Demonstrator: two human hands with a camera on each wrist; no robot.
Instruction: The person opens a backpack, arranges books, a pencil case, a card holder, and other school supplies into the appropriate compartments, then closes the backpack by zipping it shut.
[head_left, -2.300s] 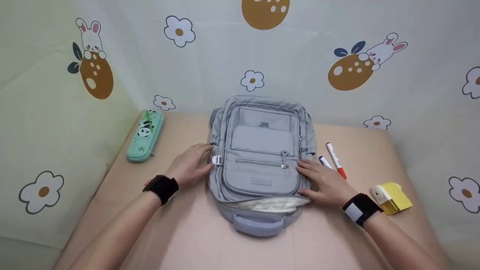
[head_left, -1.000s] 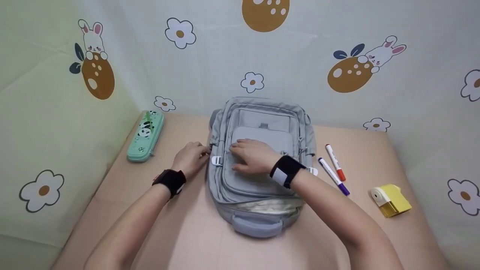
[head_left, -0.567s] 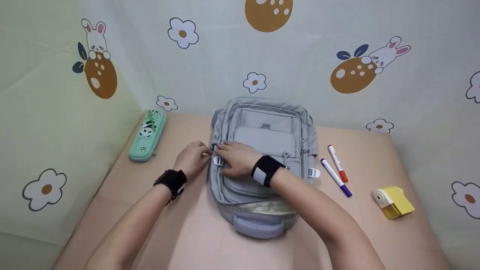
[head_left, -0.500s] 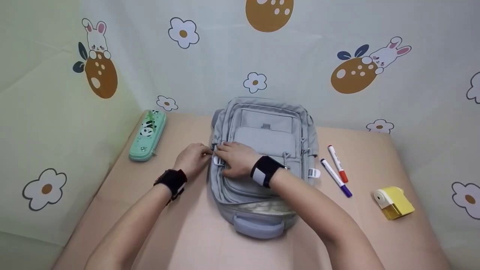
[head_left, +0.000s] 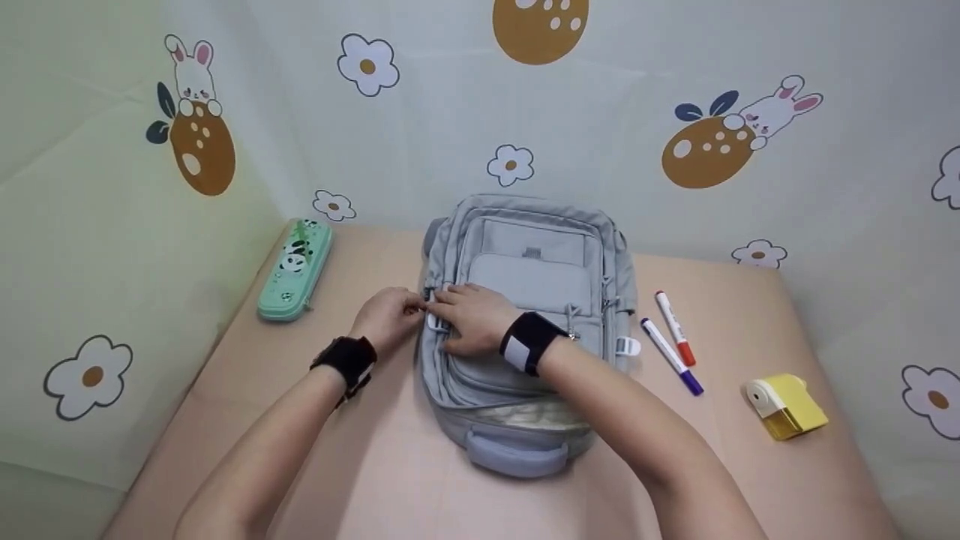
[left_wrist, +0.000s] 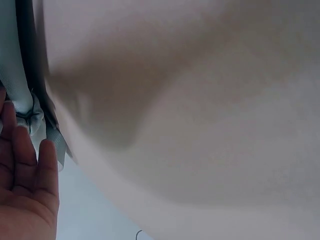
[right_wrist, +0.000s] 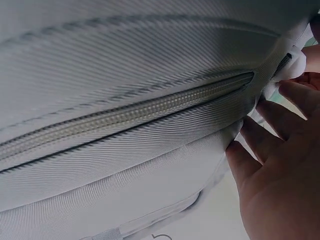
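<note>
A grey-blue backpack (head_left: 529,281) lies on its back on the table, carry handle toward me. Its compartment by the handle gapes, with a pale lining showing. At the bag's left edge, my left hand (head_left: 384,319) pinches part of the side by the white buckle; what exactly is pinched is hidden. In the left wrist view, the other fingers (left_wrist: 46,172) of that hand extend beside a grey strap. My right hand (head_left: 476,319) reaches across the bag front and rests on its left edge, fingers fairly straight. In the right wrist view, a closed zipper (right_wrist: 130,112) runs toward both hands.
A mint panda pencil case (head_left: 295,271) lies at the left of the table (head_left: 390,465). On the right are a red-capped marker (head_left: 676,328), a purple-capped marker (head_left: 672,356) and a yellow pencil sharpener (head_left: 787,405). A patterned curtain (head_left: 435,105) hangs behind.
My right hand has moved from the bag's right side across to its left edge, uncovering the purple-capped marker. The left hand has stayed at the left edge, its fingers drawing together.
</note>
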